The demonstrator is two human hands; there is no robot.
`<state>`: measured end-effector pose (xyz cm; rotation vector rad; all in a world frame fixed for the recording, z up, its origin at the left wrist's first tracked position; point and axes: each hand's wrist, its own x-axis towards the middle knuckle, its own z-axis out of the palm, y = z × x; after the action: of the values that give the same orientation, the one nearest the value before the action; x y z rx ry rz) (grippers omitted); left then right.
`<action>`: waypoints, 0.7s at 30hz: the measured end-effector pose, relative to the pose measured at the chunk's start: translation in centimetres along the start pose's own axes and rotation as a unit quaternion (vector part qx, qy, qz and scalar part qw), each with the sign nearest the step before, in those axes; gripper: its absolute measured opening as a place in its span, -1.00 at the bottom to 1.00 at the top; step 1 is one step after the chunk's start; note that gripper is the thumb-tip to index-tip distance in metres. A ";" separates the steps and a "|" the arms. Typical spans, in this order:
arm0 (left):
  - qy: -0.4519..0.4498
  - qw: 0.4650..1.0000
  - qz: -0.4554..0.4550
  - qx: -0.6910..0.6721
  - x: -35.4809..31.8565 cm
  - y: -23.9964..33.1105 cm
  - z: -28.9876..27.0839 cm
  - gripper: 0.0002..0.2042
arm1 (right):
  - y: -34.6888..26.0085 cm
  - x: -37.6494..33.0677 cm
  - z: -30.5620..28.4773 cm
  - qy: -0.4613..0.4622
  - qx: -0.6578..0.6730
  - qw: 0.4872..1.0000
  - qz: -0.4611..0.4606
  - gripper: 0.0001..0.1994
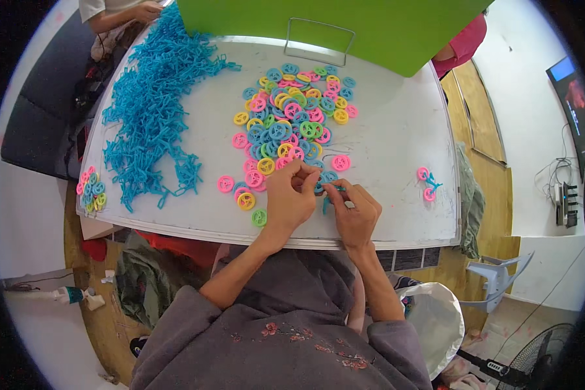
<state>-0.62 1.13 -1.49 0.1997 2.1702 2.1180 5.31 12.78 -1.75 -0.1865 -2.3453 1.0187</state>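
Over the near edge of the white table (396, 130), my left hand (291, 200) is closed in a pinch. What its fingertips hold is too small to make out. Close beside it, my right hand (357, 211) grips a thin blue plastic frame piece (325, 205), part of which sticks out below the fingers. Blue spoked wheels (329, 176) show between the two hands. Just beyond lies a loose pile of small plastic wheels (279, 130) in pink, blue, yellow and green. Off to the right sits a blue piece with two pink wheels (429, 184).
A large heap of blue plastic frame pieces (143, 117) covers the table's left side. More wheels (92, 190) lie at the left corner. A green box with a wire handle (331, 32) stands at the back. Two other people (114, 16) are at the far side.
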 end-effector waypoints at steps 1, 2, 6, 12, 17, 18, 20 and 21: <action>0.000 1.000 0.000 -0.001 0.0 -0.2 0.1 -0.96 | -0.1 0.0 0.0 0.000 0.000 1.000 0.000 -0.88; 0.010 1.000 0.023 0.014 -0.1 -0.5 0.2 -0.96 | -0.2 0.1 0.0 -0.008 0.004 1.000 0.013 -0.88; 0.031 0.990 0.105 0.086 -0.3 -0.6 0.3 -0.93 | 0.2 0.1 0.0 -0.021 0.010 0.999 0.025 -0.87; 0.027 0.996 0.072 0.043 0.1 -0.8 0.4 -0.93 | -0.6 0.4 -0.2 0.017 -0.015 1.000 0.004 -0.85; -0.039 0.994 0.069 0.080 0.0 0.0 0.1 -0.88 | 0.2 0.2 -0.5 0.007 0.029 0.999 0.021 -0.83; -0.059 0.990 0.074 0.100 -0.1 0.5 -0.1 -0.87 | 0.2 0.3 -0.7 0.000 0.051 0.999 0.019 -0.83; -0.075 0.995 0.062 0.027 -0.1 -0.1 -0.1 -0.85 | 0.6 0.6 -1.1 -0.010 0.072 0.997 0.017 -0.83; -0.092 0.993 0.049 -0.047 -0.2 -0.3 -0.1 -0.83 | 0.7 0.7 -1.3 -0.020 0.092 0.995 0.015 -0.82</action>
<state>-0.44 1.01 -1.76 0.4817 1.9922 2.1503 5.36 14.32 -1.23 -0.1326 -2.2742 1.2560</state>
